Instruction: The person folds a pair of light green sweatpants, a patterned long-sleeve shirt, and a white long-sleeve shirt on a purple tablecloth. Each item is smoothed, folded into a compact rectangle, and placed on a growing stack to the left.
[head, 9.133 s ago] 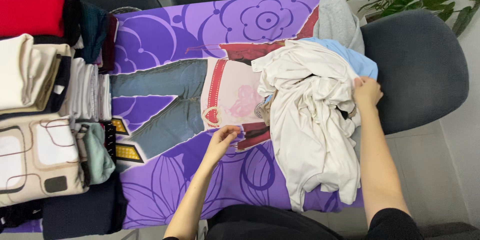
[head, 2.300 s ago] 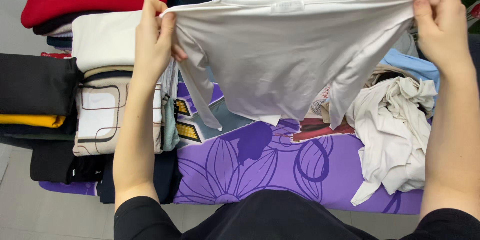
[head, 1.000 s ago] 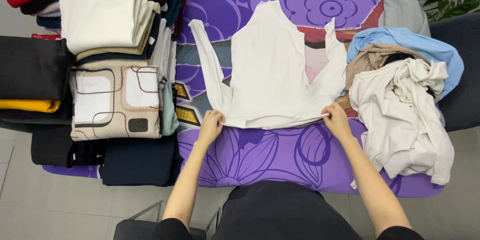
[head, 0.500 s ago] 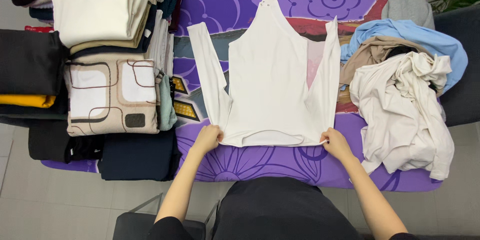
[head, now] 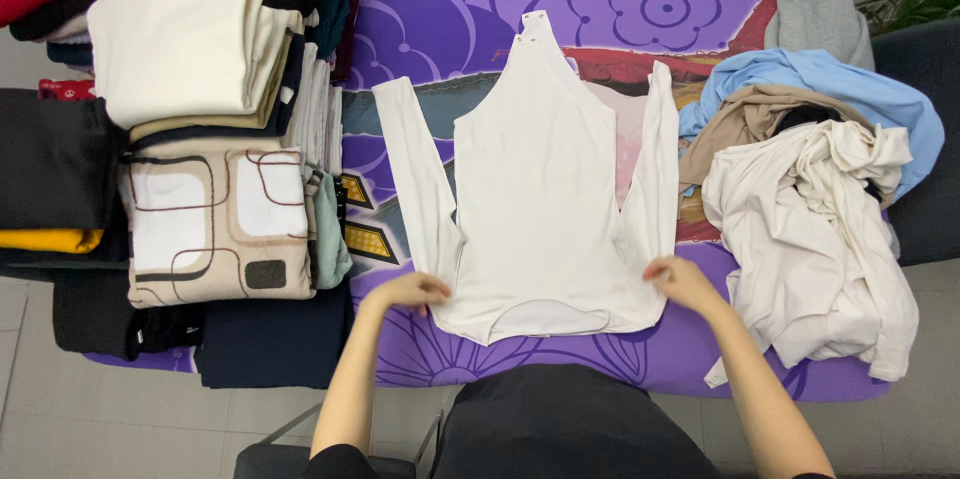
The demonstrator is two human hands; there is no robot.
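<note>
From the head view, I have the white long-sleeved garment (head: 545, 189) lying flat on the purple patterned cloth (head: 640, 9), my left hand (head: 405, 291) and right hand (head: 678, 279) resting loosely on its near corners, apparently gripping nothing. I'd smooth outward before folding. Folded stacks (head: 190, 139) lie left, a crumpled pile (head: 810, 219) right, over grey floor tiles (head: 150, 419).
</note>
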